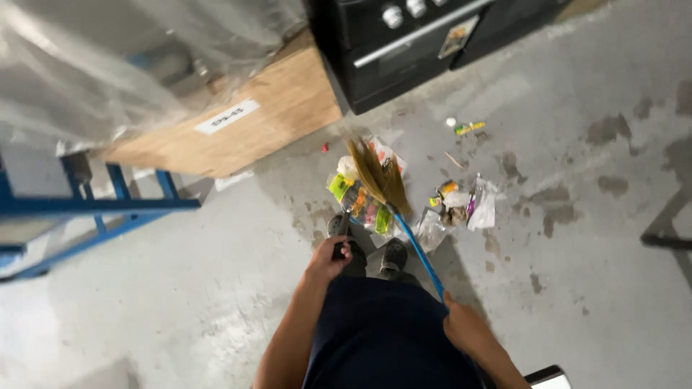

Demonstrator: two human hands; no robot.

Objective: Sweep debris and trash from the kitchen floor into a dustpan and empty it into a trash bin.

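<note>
Head view
Left hand (pixel 328 261): closed around a dark handle of a dustpan (pixel 349 200), held low just ahead of the shoes (pixel 367 245).
Right hand (pixel 465 328): wrapped around the blue stick of the broom (pixel 393 209), at its near end.
Broom head: yellow bristles, ahead of both hands, resting in the litter (pixel 360 198).
Litter: bright wrappers beside the dustpan; more scraps and clear plastic (pixel 461 205) ahead of the right hand.
Floor (pixel 577 274): grey, stained concrete.
Farther ahead: black oven (pixel 411 43); wooden crate (pixel 245 122) and blue frame (pixel 94 209) off the left hand.
</note>
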